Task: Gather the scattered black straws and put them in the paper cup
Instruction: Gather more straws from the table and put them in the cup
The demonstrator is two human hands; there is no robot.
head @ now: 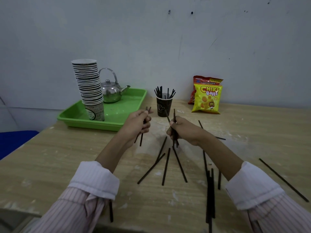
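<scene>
A dark paper cup (164,106) stands upright at the back of the wooden table (50,165), with several black straws (161,92) sticking out of it. My left hand (137,124) is closed on a few straws, just left of the cup. My right hand (182,130) grips a small bundle of straws, in front of the cup and slightly right. Several loose straws (166,165) lie fanned on the table below my hands. More straws (210,195) lie near my right sleeve, and one long straw (283,179) lies at the far right.
A green tray (121,111) at the back left holds a tall stack of paper cups (89,86) and a metal teapot (111,91). Two snack bags (207,98) lean against the wall at the back right. A blue surface (15,140) lies beyond the table's left edge.
</scene>
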